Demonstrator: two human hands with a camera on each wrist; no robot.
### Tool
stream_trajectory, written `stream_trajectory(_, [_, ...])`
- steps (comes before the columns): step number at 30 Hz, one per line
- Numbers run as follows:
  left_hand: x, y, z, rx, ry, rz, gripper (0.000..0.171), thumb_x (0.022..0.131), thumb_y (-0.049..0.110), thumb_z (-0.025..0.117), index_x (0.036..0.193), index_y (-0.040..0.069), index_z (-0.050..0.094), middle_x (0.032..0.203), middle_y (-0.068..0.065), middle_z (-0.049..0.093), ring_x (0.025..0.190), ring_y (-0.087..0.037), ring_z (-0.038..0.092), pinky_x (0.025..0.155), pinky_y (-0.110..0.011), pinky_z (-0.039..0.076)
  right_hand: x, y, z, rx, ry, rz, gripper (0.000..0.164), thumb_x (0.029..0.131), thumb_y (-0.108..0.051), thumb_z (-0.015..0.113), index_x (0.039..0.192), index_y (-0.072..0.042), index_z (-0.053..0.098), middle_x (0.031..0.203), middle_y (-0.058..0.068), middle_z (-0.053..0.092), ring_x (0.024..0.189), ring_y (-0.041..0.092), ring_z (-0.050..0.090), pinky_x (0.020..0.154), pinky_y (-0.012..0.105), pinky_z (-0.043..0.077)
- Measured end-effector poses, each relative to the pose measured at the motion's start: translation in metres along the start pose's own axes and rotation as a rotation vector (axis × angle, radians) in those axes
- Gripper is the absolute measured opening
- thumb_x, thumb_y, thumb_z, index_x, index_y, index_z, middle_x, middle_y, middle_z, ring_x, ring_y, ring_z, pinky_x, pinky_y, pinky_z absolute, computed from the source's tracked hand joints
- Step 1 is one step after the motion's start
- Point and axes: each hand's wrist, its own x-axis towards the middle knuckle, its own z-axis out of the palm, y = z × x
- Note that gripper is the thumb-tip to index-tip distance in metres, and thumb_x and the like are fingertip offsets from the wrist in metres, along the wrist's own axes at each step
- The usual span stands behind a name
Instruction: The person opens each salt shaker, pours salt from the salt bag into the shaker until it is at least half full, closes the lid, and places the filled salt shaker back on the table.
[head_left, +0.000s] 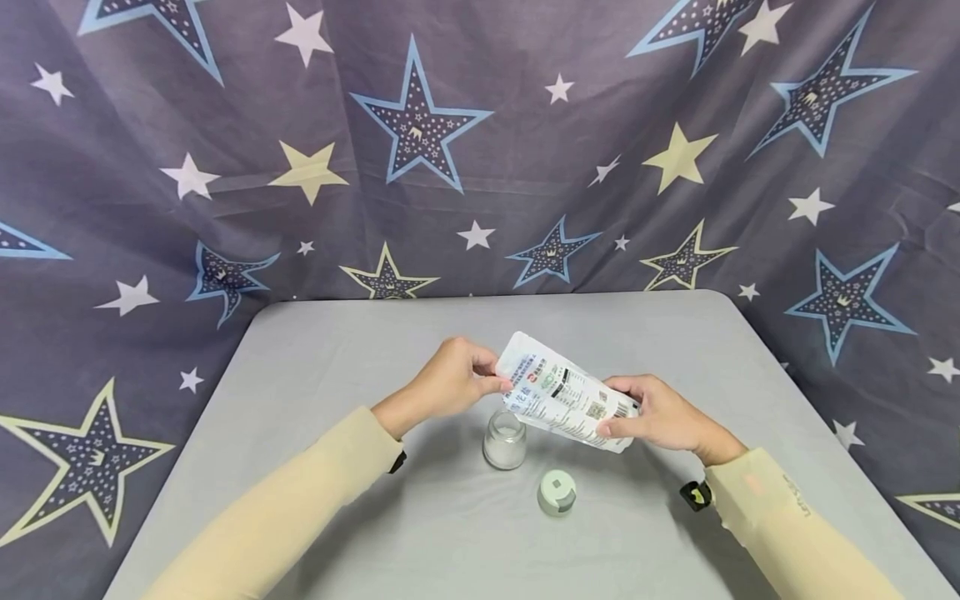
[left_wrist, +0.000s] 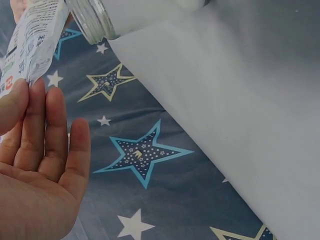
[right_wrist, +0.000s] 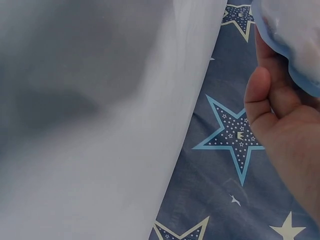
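A white printed pouch [head_left: 562,392] slants above the table, its left end just behind and over an open glass jar [head_left: 505,446]. My left hand [head_left: 446,382] pinches the pouch's left end between thumb and fingers; the left wrist view shows its other fingers [left_wrist: 56,130] extended. The right hand [head_left: 663,417] grips the opposite end, thumb on the printed face. In the right wrist view, whitish contents show through the pouch [right_wrist: 295,40]. The jar stands upright and looks whitish inside its lower part. A pale green round lid [head_left: 557,492] lies in front, right of the jar.
The grey table [head_left: 337,350] has rounded far corners. Behind and beside it hangs a dark cloth [head_left: 510,150] printed with stars. A dark strap with a small device [head_left: 696,495] is at the right wrist.
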Motion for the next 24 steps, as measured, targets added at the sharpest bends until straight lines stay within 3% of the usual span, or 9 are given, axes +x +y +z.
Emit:
stream_trajectory(9, [-0.004,-0.002,0.003,-0.023,0.016,-0.001,0.016,0.084,0.014,0.086,0.071,0.012,0.076,0.073,0.007,0.074,0.072,-0.005,0.064,0.067,-0.025,0.051,0.001,-0.003,-0.005,-0.041,0.001,-0.005,0.038,0.084,-0.008,0.082,0.119,-0.001,0.070,0.095,0.005,0.077,0.078,0.019,0.072,0.064,0.033,0.060])
stream_trajectory(24, [-0.010,-0.013,0.008,-0.031,0.040,0.011,0.018,0.083,0.011,0.086,0.070,0.014,0.074,0.071,0.010,0.072,0.071,-0.008,0.061,0.065,-0.025,0.047,0.004,-0.010,-0.007,-0.078,0.013,-0.019,0.037,0.082,-0.008,0.082,0.117,-0.002,0.071,0.093,0.002,0.077,0.075,0.017,0.071,0.065,0.032,0.058])
